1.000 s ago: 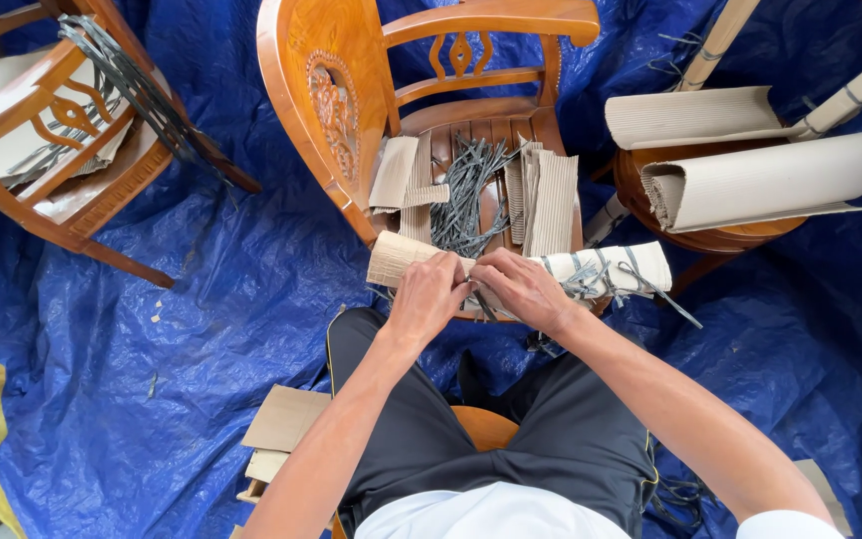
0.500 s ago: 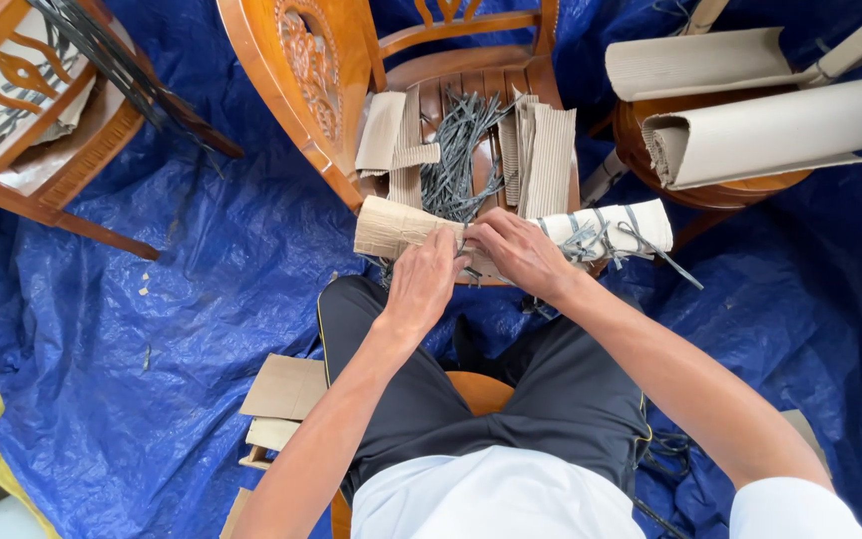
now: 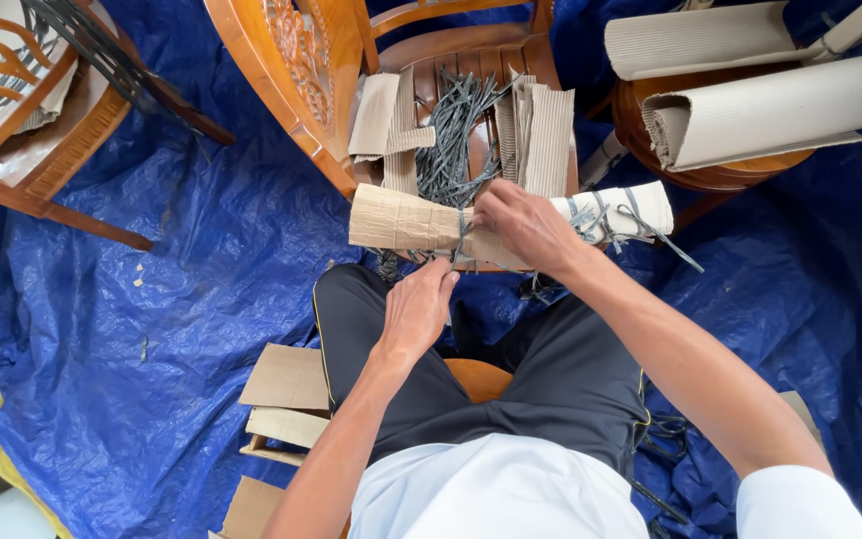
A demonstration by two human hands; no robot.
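A wooden bar wrapped in brown corrugated cardboard point(image 3: 401, 222) lies across in front of my knees. A grey plastic strap point(image 3: 462, 232) runs around it. My right hand point(image 3: 526, 225) grips the wrapped bar from above, its fingers curled right beside the strap. My left hand point(image 3: 416, 309) sits just below the bar's near edge, fingertips pinched on the strap's lower end. To the right, the same bar carries a white foam wrap point(image 3: 646, 205) tied with more grey straps.
A carved wooden chair point(image 3: 281, 80) stands ahead, its seat holding loose grey straps point(image 3: 451, 140) and cardboard strips point(image 3: 543, 130). Rolled corrugated cardboard point(image 3: 770, 110) lies on a round wooden stool point(image 3: 710, 178). Another chair point(image 3: 32, 130) is far left. Cardboard scraps point(image 3: 286, 379) lie on the blue tarp point(image 3: 202, 299).
My left hand has come off the top of the cardboard wrap and dropped to its near edge at the strap. My right hand has stayed on the bar.
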